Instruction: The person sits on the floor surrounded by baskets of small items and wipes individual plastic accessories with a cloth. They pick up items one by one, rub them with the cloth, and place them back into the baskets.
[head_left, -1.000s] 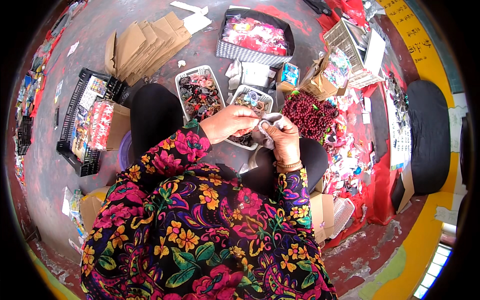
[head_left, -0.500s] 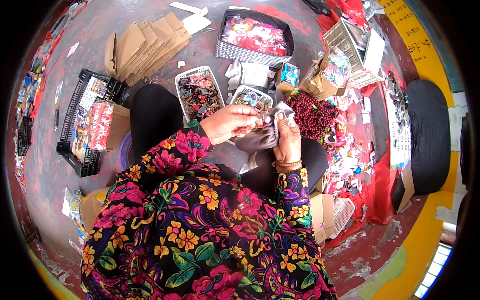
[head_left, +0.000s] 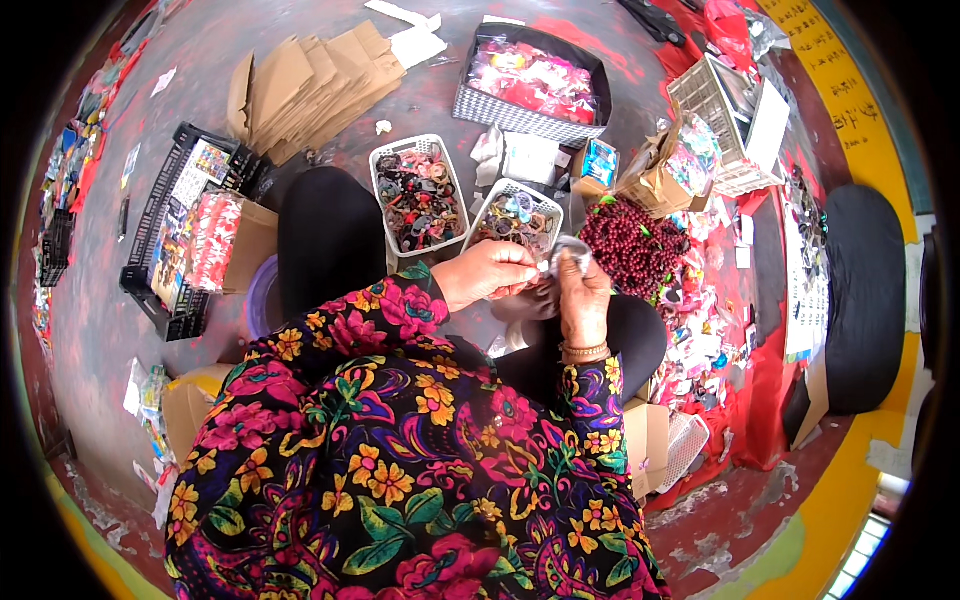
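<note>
Left hand (head_left: pixel 490 273) nearing, I'm pinching something pale (head_left: pixel 543 267), unclear; my right hand (head_left: pixel 585 302) is gripping cloth (head_left: pixel 539 302), likely soft, light, best held bunched.

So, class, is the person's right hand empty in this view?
No, the right hand holds a greyish cloth, its thumb pressed on it.

On the yellow wall band (head_left: pixel 882 155) to my right, I see dark handwritten characters (head_left: pixel 866 116), some larger than others.
</note>
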